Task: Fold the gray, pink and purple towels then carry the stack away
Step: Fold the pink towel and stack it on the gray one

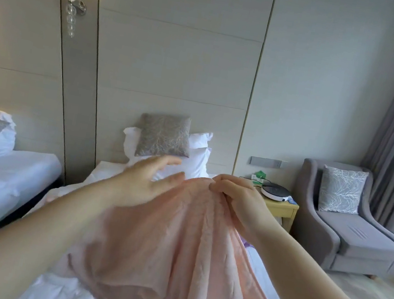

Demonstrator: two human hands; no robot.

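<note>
— Where's our pink towel [172, 255]?
— Centre frame, hanging over the bed [47, 291], pinched by our right hand [235, 195].
— And our left hand [145, 185]?
— Open, fingers spread; we should catch the other corner, pull taut.

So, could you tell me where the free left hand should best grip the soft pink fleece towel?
Probably the upper hem of the pink towel, just left of where the right hand pinches it. The towel hangs bunched in folds from that one pinch, so the hem there is the most exposed edge. The open left hand is beside it, so coming from the left looks easiest.
</note>
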